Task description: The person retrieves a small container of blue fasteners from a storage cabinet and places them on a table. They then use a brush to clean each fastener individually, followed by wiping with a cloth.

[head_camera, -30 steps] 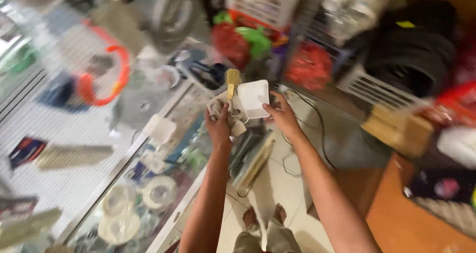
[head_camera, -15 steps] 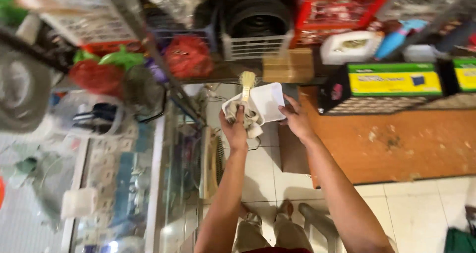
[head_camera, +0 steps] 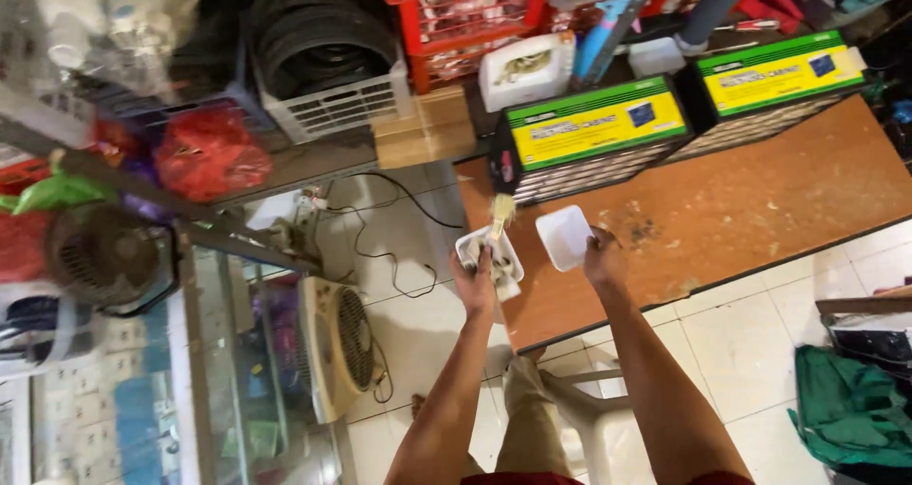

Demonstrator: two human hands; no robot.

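My left hand [head_camera: 474,281] grips a small white tray [head_camera: 488,257] together with a paintbrush [head_camera: 499,215] whose pale bristles point up. My right hand [head_camera: 602,258] holds an empty white square container [head_camera: 564,236] by its edge. Both hands are raised over the near left corner of a worn orange-brown table [head_camera: 741,200]. My legs and a white plastic stool [head_camera: 589,418] show below the arms.
Two green-and-yellow drawer cabinets [head_camera: 594,129] [head_camera: 774,72] stand at the table's back edge. A white floor fan [head_camera: 332,347] leans by a glass display case [head_camera: 228,352]. A basket of black tyres [head_camera: 323,57], red bags [head_camera: 209,152] and a green cloth [head_camera: 845,404] are around.
The view has swung right from the glass counter to the orange table. Both hands kept their hold on the tray, brush and container and now hang over the table corner.
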